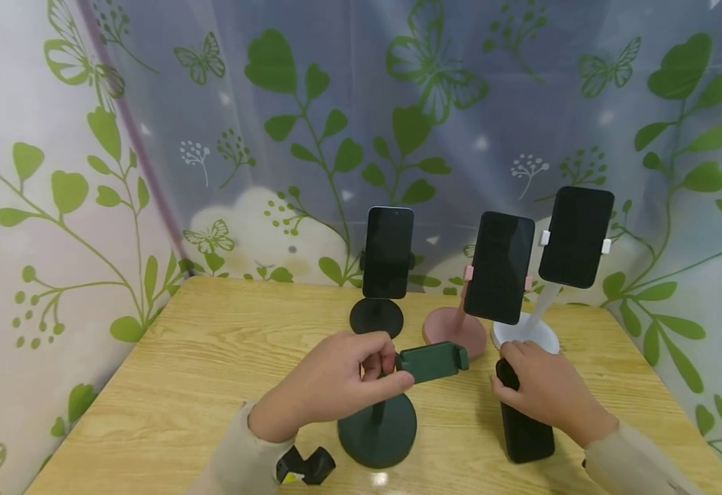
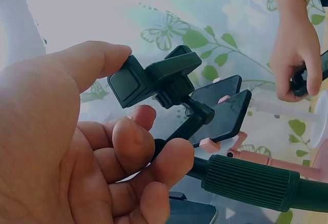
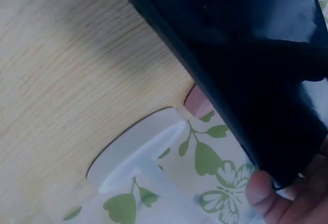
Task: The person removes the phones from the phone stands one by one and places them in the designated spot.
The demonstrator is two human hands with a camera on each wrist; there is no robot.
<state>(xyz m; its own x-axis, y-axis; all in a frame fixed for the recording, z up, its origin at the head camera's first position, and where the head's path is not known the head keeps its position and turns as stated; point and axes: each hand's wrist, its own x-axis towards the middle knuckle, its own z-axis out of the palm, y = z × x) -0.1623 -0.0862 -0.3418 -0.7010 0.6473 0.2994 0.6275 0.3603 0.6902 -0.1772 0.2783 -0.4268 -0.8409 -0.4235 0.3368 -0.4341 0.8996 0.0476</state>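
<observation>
At lower centre, our left hand (image 1: 333, 381) curls at the green stand (image 1: 378, 440), thumb touching its clamp (image 1: 433, 362); at lower right, our right hand (image 1: 540, 385) grips a black phone (image 1: 528, 440). Beyond, we see black (image 1: 376, 318), pink (image 1: 450, 333) and white stands (image 1: 540, 331) holding phones (image 1: 388, 251).

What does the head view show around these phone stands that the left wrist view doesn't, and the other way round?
Only the head view shows the green stand's round base and the black stand's round base.

Only the left wrist view shows the green stand's ribbed collar and the small joint on its arm.

Both show the green phone holder, the pink stand, at least part of the white stand, the phone held at the right and the patterned backdrop.
</observation>
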